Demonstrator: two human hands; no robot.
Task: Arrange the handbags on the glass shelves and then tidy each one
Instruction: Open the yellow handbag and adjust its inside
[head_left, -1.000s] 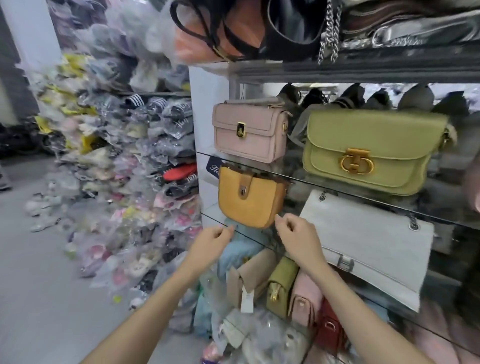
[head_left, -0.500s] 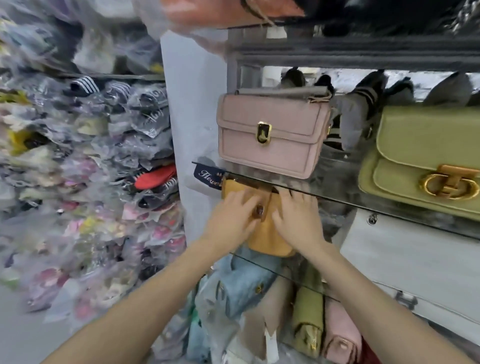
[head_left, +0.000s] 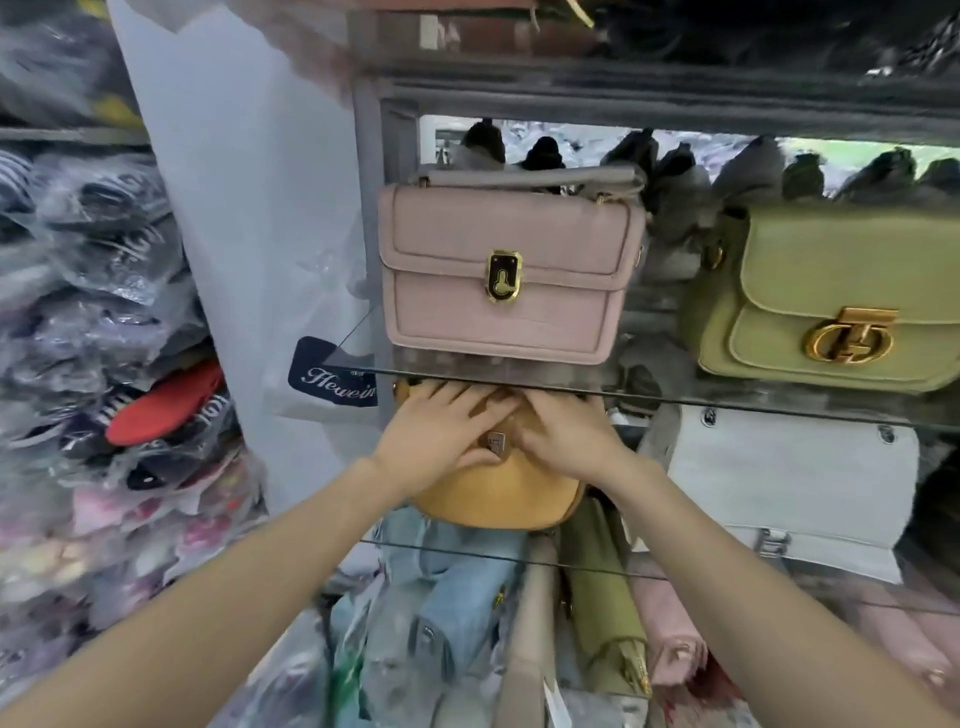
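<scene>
- The glass shelves (head_left: 649, 397) carry the handbags in tiers; the landmark here is the yellow bag (head_left: 493, 493), which stands on the middle shelf.
- The white bag (head_left: 789, 483) leans just to the right of the yellow bag, on the same tier.
- The green bag (head_left: 841, 291) sits on the shelf above, up and to the right of the yellow bag, its gold clasp facing out.
- The pink bag (head_left: 504, 270) stands on that upper shelf directly above the yellow bag, upright, its strap lying along its top.
- More bags stand packed side by side on the tier below the yellow bag.
- Packed shoes in clear plastic (head_left: 104, 364) pile up well to the left of the yellow bag.
- The left hand (head_left: 441, 434) lies flat on the left front of the yellow bag, fingers spread and nearly straight, thumb beside the small metal clasp (head_left: 497, 444).
- The right hand (head_left: 563, 431) presses the right front of the yellow bag, fingers straight and close together, reaching towards its top edge.
</scene>
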